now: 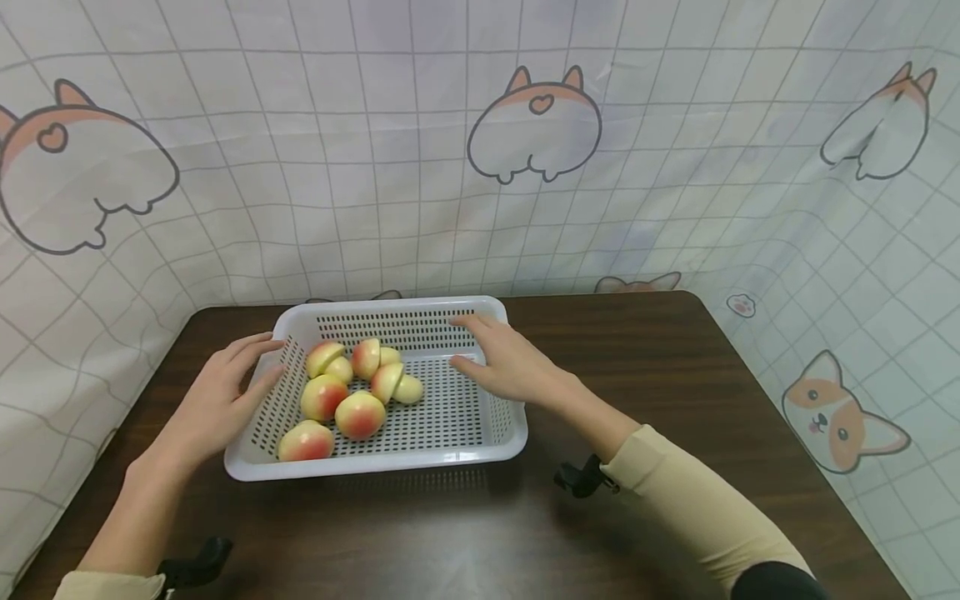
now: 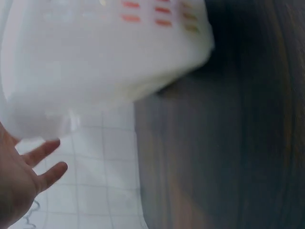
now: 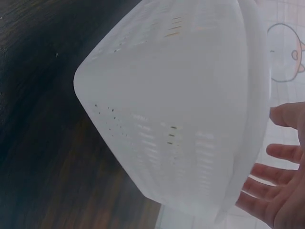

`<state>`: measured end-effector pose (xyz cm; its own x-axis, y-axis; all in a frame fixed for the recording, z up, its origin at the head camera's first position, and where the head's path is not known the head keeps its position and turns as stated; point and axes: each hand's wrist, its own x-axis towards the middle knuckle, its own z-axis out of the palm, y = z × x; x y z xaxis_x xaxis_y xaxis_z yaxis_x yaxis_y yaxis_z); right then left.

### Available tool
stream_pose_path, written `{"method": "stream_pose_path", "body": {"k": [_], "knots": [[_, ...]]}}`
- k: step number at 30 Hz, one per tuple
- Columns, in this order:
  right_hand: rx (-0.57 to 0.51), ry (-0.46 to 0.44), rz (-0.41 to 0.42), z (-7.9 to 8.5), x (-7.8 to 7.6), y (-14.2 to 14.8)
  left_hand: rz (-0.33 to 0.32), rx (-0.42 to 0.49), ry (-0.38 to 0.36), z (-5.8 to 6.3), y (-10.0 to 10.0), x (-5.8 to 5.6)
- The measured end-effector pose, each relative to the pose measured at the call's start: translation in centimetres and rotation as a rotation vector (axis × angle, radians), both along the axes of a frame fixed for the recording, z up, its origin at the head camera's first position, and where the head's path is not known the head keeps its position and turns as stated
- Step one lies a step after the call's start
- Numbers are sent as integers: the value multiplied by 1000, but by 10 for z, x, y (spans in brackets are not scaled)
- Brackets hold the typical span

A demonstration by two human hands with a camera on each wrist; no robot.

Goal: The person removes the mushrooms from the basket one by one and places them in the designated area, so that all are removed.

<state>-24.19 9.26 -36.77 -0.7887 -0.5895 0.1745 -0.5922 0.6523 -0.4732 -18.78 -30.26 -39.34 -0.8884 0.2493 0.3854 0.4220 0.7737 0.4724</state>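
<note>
A white plastic basket (image 1: 375, 469) with slotted walls sits on the dark table. Toward its left side lie several round red-and-yellow peach-like pieces (image 1: 361, 415); some show a pale cut cap and a smaller pale knob (image 1: 408, 389). My left hand (image 1: 210, 400) is at the basket's left end, fingertips close by the rim, fingers spread. Over the right end hovers my right hand (image 1: 510, 354), its thumb and fingers parted and holding nothing. Both wrist views show the basket's outer wall (image 3: 181, 95), with the left hand (image 2: 19, 186) and right hand (image 3: 286, 176) beside the rim.
The dark wooden table (image 1: 637, 367) extends to the right and in front of the basket. A white grid-patterned cloth (image 1: 420, 192) with cartoon dogs hangs close behind and along both sides. Black wrist mounts (image 1: 579, 477) stick out from the forearms.
</note>
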Motion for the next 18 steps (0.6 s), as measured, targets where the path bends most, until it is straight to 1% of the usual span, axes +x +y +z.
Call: {"method": "stream_pose_path", "body": {"k": [8,11,13,18], "knots": [[-25,-15,71,-2,-1,-9,-7,-89,52,-12,-20,0],[-22,-16,91,-5,-2,-13,-21,-87,42,-16,-27,1],[-22,-23,103,-7,-3,-15,-37,-70,29,-19,-31,1],[-18,-69,126,-12,-3,-19,-80,-65,3,-25,-36,3]]}}
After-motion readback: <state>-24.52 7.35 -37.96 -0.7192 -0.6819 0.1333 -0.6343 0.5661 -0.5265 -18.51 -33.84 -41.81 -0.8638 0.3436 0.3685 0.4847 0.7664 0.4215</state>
